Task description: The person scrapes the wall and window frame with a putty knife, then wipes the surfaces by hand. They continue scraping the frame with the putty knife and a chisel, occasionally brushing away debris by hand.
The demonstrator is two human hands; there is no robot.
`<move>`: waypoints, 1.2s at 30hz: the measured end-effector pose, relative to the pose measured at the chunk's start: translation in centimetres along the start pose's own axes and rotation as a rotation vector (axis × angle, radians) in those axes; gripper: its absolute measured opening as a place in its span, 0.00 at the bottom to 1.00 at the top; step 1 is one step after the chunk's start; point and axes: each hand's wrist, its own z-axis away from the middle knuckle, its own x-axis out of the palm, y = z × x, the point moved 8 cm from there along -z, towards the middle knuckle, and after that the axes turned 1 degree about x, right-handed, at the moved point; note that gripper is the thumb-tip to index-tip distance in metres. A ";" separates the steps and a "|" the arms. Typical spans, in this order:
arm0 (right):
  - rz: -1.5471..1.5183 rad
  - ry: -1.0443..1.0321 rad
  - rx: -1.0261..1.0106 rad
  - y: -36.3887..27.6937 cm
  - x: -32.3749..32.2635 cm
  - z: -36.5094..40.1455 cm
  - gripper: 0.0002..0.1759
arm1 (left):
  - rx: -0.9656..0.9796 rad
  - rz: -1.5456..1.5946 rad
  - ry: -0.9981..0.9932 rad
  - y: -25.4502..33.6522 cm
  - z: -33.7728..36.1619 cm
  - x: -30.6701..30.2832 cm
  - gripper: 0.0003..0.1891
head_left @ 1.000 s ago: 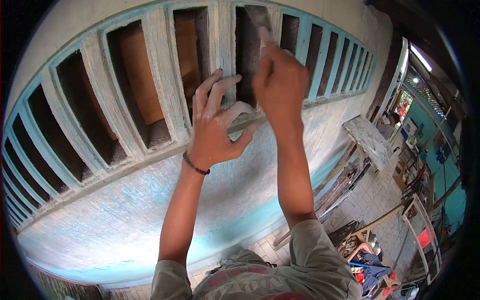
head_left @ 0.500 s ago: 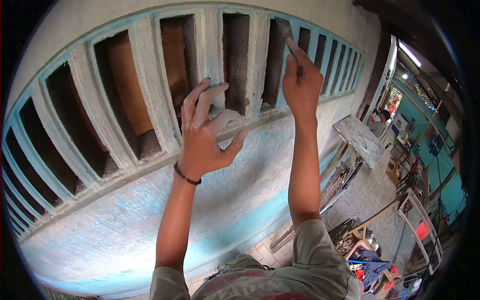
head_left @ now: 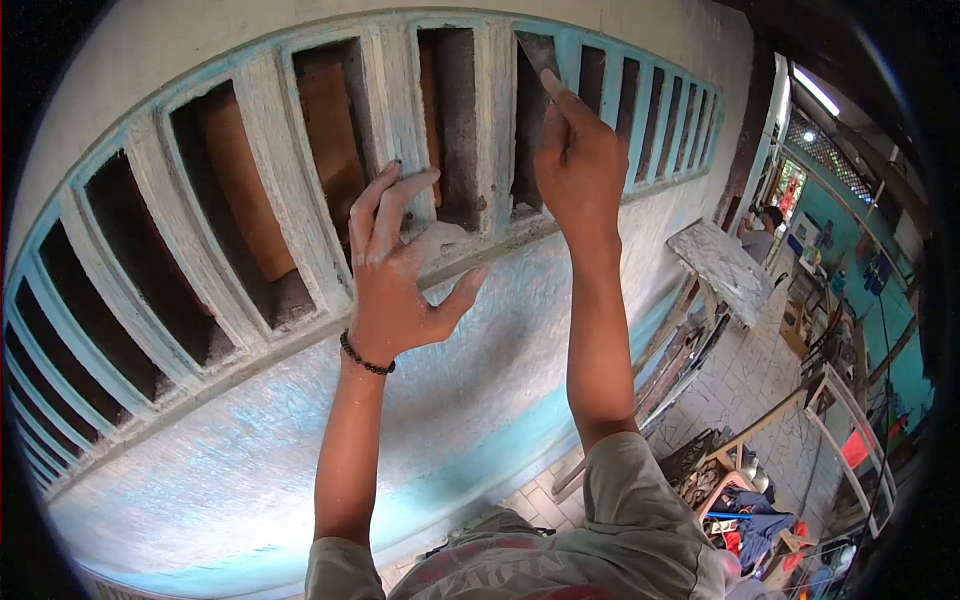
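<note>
My right hand (head_left: 584,165) is closed around a scraper, its index finger stretched along the flat metal blade (head_left: 539,54). The blade lies near the top of a slatted wall vent, against the edge of a blue-painted slat (head_left: 567,62). Most of the handle is hidden in my palm. My left hand (head_left: 398,285), dusty and with fingers spread, rests by the lower end of a worn, partly stripped slat (head_left: 393,95). It holds nothing. A dark bead bracelet (head_left: 366,357) circles that wrist.
Below the vent runs a ledge, then a wall (head_left: 240,440) with patchy blue paint. At right stand a marbled-top table (head_left: 722,262) and a wooden frame (head_left: 850,455). Clothes and tools (head_left: 745,520) are piled at lower right. A person (head_left: 760,235) is in the background.
My right hand and the scraper have shifted slightly left in view, as the whole scene moved a little. The left hand stays at the same slat, fingers still spread.
</note>
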 end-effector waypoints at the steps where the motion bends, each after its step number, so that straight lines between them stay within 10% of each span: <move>1: 0.006 0.006 0.005 -0.1 0.0 0.0 0.20 | -0.001 -0.002 -0.003 0.0 0.0 0.0 0.13; 36: -0.091 -0.044 -0.045 2.0 -1.1 -1.7 0.18 | -0.004 -0.003 -0.004 -0.1 0.3 0.3 0.10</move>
